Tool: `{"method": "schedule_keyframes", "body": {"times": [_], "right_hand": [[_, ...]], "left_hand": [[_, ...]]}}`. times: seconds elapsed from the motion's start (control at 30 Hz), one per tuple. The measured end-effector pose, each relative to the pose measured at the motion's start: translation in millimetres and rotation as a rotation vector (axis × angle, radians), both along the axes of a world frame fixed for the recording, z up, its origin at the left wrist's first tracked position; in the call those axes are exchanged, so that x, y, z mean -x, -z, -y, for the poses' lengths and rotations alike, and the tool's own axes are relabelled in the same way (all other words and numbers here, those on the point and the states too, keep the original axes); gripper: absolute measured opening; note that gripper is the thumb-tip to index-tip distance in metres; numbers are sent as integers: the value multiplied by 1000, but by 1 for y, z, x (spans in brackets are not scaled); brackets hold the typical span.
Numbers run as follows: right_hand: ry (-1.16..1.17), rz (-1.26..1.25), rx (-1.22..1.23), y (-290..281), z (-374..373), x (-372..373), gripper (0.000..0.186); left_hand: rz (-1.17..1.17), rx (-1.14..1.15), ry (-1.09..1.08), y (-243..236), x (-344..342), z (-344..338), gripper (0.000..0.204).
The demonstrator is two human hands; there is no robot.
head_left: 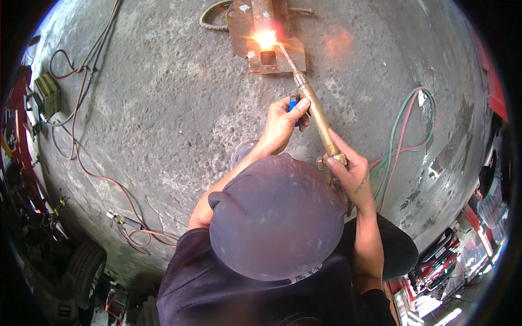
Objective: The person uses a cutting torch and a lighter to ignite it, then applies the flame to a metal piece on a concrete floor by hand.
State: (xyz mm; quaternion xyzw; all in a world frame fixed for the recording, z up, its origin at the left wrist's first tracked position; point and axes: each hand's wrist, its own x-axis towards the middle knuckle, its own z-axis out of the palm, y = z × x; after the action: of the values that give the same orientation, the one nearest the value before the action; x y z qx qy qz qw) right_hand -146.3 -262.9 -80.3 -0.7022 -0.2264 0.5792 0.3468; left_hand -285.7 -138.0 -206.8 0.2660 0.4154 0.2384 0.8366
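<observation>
My right hand (353, 171) is closed around the valve end of a brass gas torch (318, 117), its fingers by the knobs. Further up the torch, my left hand (283, 124) grips a blue lighter (294, 104), and its thumb lies against the brass body. The torch's thin copper tip points away from me at a rusty metal piece (239, 35) on the floor. A bright orange-white glow (266, 39) covers the spot at the tip and hides the metal there. Just below the glow is a square hole (268, 57) in the piece.
Green and red hoses (399, 146) loop over the rough concrete floor (179, 81) at right. At left run a brown cable (98, 176) and a black-and-yellow block (48, 96). A tyre (87, 274) stands lower left. A curved rod (207, 16) lies beside the metal piece.
</observation>
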Motion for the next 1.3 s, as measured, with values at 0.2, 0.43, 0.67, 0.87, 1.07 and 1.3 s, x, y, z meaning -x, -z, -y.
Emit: {"method": "schedule_keyframes", "body": {"times": [0.2, 0.43, 0.67, 0.87, 1.07, 1.3], "right_hand": [[13, 4, -17, 0, 2, 1, 62], [20, 35, 21, -6, 0, 1, 67], [-19, -34, 6, -5, 8, -7, 70], [43, -14, -52, 3, 19, -5, 68], [16, 29, -150, 7, 18, -4, 68], [-22, -7, 25, -16, 12, -5, 68]], "left_hand": [[-7, 5, -1, -1, -1, 1, 24], [-32, -2, 5, -6, -1, 1, 24], [-88, -61, 107, -18, 2, -3, 25], [-48, -73, 73, -7, -2, 4, 25], [-59, -86, 112, -8, -2, 0, 25], [-20, -72, 110, -12, -1, 0, 27]]}}
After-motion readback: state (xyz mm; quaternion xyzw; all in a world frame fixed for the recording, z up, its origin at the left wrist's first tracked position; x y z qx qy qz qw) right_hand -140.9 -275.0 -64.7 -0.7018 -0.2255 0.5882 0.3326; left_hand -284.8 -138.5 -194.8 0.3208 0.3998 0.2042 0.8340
